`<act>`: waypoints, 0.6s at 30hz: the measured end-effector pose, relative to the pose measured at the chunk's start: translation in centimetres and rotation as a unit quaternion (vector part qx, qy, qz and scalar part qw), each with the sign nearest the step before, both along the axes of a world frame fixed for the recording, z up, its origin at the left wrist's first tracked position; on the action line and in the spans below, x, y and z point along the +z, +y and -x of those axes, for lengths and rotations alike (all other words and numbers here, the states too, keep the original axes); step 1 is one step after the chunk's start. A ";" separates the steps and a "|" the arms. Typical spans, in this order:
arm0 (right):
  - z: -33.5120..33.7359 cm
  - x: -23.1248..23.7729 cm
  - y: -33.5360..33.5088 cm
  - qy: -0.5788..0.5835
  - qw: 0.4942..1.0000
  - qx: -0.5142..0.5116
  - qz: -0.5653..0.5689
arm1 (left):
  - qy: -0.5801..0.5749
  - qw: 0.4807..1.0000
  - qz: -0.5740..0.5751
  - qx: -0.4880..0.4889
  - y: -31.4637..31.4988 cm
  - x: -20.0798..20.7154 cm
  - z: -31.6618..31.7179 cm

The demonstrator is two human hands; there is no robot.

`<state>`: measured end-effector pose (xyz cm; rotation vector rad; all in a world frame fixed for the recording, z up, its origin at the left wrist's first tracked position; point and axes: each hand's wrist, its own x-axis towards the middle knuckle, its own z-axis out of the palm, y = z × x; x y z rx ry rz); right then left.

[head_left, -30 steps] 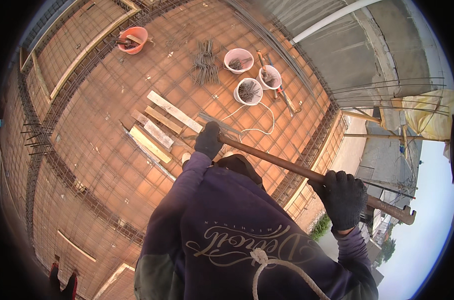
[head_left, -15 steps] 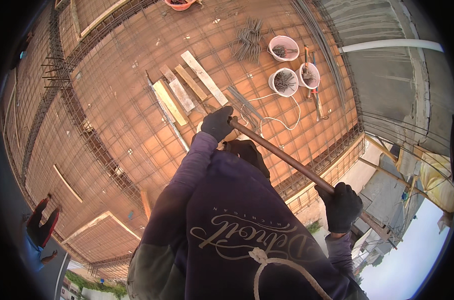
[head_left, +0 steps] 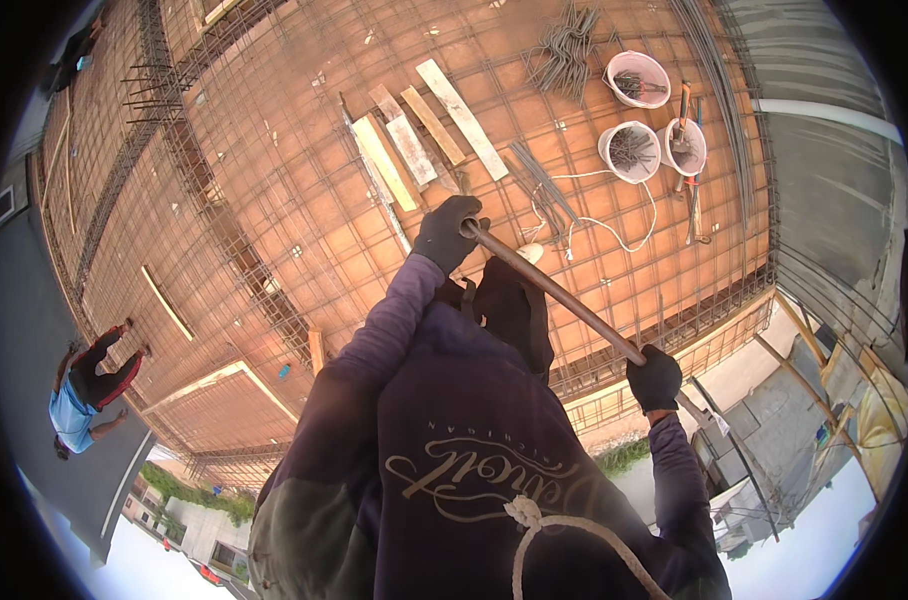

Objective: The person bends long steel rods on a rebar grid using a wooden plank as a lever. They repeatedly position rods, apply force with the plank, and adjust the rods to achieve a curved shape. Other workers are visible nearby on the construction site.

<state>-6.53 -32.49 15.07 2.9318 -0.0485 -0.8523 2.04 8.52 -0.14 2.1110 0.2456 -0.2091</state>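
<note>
A long rusty-brown metal pipe (head_left: 559,293) slants across in front of my body, and both gloved hands grip it. My left hand (head_left: 446,235), in a dark glove, is wrapped round the far end, where the pipe's hollow mouth shows. Lower and to the right, my right hand (head_left: 655,379) closes round the shaft, whose near part runs on past the glove. Under the pipe lies a rebar mesh (head_left: 364,270) over reddish-brown panels, on which I stand. One pale shoe (head_left: 530,252) shows just below the pipe.
Wooden boards (head_left: 462,118) lie beyond my left hand. Three buckets, one a white bucket (head_left: 629,152) with metal pieces, stand at far right by a loose white rope (head_left: 629,245) and tools. Bent rebar ties (head_left: 562,50) lie farther off. A person in blue (head_left: 74,400) is at left.
The view has turned, so the boards and buckets sit farther right and the person in blue shows more fully. My right hand has come in closer to my body; both hands keep hold of the pipe.
</note>
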 end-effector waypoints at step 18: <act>-7.2 -28.9 11.2 -0.062 0.940 0.062 -0.329 | 0.014 0.988 0.030 0.150 10.6 -2.9 -1.3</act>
